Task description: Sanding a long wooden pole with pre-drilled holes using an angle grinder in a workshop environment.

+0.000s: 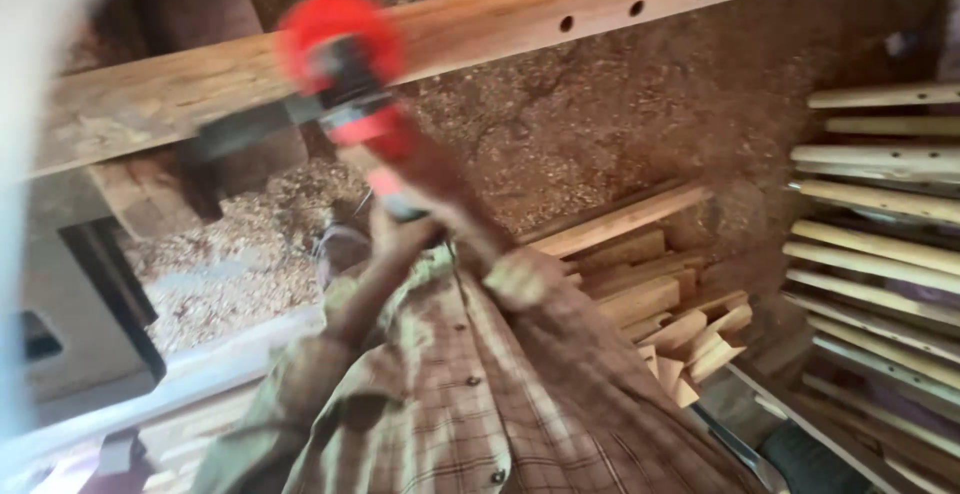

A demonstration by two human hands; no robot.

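Plaid shirt (480, 404), brown checked, buttoned, fills the lower middle: nearest item, mine.

Left hand (395, 229): raised in front of my chest, closed around the lower end of the red tool; fingers blurred.

Right hand (520, 276): just beside the left, lower right, curled; whether it grips the tool's dark part I cannot tell.

Red tool (345, 64): red and black, kind unclear from motion blur. Long axis runs diagonally, from my hands up and left; the red head overlaps the wooden beam.

Wooden beam (520, 24): long, pale, slanting up to the right, three small round holes near its right end; both ends cut off.

Sawdust (590, 124): covers the floor behind the beam.

Wood offcuts (660, 304): short pale blocks heaped right of my shirt.

Round sticks (880, 214): pale, stacked in rows at the right edge, cut off.

Pale blur, left edge: unidentifiable.
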